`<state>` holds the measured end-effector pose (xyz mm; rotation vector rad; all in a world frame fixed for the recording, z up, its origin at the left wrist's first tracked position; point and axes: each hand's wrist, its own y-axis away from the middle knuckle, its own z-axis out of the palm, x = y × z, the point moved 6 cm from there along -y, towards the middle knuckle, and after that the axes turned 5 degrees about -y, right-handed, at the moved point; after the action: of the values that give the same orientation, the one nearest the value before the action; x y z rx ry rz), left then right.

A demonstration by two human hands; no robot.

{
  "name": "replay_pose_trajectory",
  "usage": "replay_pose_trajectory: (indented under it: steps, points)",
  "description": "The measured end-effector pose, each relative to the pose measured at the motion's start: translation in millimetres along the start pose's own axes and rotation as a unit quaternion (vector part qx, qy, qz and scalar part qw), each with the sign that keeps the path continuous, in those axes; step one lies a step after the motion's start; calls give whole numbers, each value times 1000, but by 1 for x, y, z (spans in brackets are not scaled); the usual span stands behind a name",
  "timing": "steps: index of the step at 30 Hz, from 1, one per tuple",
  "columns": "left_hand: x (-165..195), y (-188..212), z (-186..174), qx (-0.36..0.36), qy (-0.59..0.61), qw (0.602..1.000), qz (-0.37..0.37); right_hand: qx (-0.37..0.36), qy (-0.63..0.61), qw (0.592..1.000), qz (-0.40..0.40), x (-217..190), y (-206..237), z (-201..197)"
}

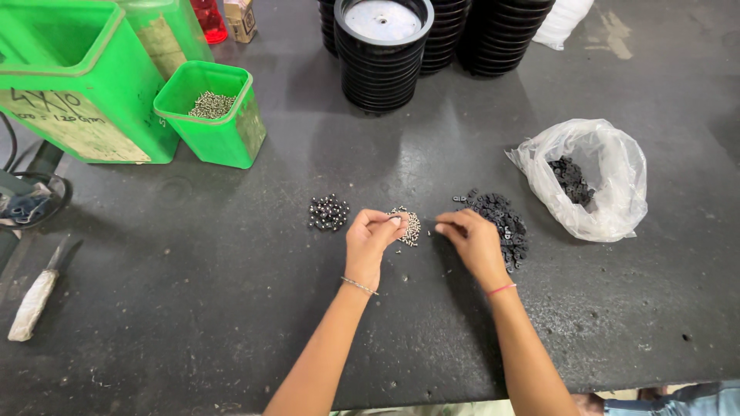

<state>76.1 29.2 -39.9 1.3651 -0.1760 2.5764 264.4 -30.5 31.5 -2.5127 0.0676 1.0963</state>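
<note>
My left hand (371,235) hovers over a small heap of silver screws (409,225) on the dark table, its fingertips pinched together on something tiny that I cannot make out. My right hand (472,237) rests beside a pile of small black washers (502,222), fingers curled toward the screws; whether it holds a piece is hidden. To the left of the screws lies a cluster of assembled dark pieces (328,212).
A clear plastic bag (597,181) holding more black washers lies at the right. A small green bin of screws (213,112) and a big green bin (73,73) stand at the back left. Stacks of black round caps (383,50) stand behind. A wrapped knife (37,296) lies at the left edge.
</note>
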Motion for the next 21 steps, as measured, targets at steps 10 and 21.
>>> replay_pose_trajectory:
  steps: [10, 21]
  points:
    - [-1, -2, -3, 3, -82, 997, 0, -53, 68, 995, -51, -8, 4, 15]
    - [2, 6, 2, 40, -227, 973, -13, -16, -113, 993, 33, -11, 4, 16]
